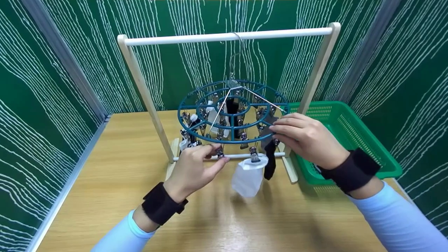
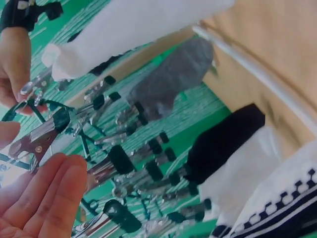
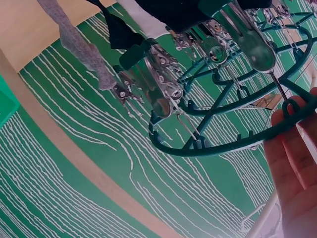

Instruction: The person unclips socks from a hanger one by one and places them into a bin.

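Round drying hanger (image 1: 232, 112) of matt teal plastic, hung with shiny metal clips (image 1: 254, 154). Soft white cloth sock (image 1: 247, 176) and matt black sock (image 1: 270, 159). Pale smooth wooden rack (image 1: 140, 80). Glossy green plastic mesh basket (image 1: 350, 133). Smooth wood-grain worktop (image 1: 115, 182).

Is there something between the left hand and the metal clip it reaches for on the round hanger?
Nothing visible stands between them. The left hand already has its fingertips at a metal clip under the front rim of the round hanger. The white sock hangs to the side of it, toward the right hand, which holds the rim.
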Available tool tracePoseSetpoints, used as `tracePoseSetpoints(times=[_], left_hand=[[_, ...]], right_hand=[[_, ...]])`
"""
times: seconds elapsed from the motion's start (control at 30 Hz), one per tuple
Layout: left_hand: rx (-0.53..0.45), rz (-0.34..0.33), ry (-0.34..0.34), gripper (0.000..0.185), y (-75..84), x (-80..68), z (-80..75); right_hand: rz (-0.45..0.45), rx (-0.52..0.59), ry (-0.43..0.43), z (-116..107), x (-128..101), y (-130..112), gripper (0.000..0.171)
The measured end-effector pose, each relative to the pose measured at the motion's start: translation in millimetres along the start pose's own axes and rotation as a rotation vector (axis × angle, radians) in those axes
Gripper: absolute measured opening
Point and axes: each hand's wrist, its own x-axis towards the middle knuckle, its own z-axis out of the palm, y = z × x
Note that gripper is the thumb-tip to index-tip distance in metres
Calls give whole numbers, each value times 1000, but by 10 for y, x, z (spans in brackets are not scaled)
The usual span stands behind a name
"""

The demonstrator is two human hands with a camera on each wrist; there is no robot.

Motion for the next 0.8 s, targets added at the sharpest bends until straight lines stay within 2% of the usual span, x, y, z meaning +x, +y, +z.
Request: tracePoseSetpoints(times=[0.1, 0.3, 0.4, 0.6, 0.8], left_hand=[[84, 69, 48, 24, -9, -2, -48], [241, 235, 225, 28, -30, 27, -138], [296, 310, 280, 33, -21, 64, -154], [434, 453, 260, 37, 51, 170, -147], [528, 548, 229, 23, 112, 247, -100]], right_hand=[[7, 1, 9, -1, 18, -18, 32], [14, -5, 34, 15, 42, -50, 31], [12, -6, 58, 32, 50, -69, 31], [12, -4, 93, 71, 68, -125, 27], [-7, -30, 126, 104, 103, -192, 25]])
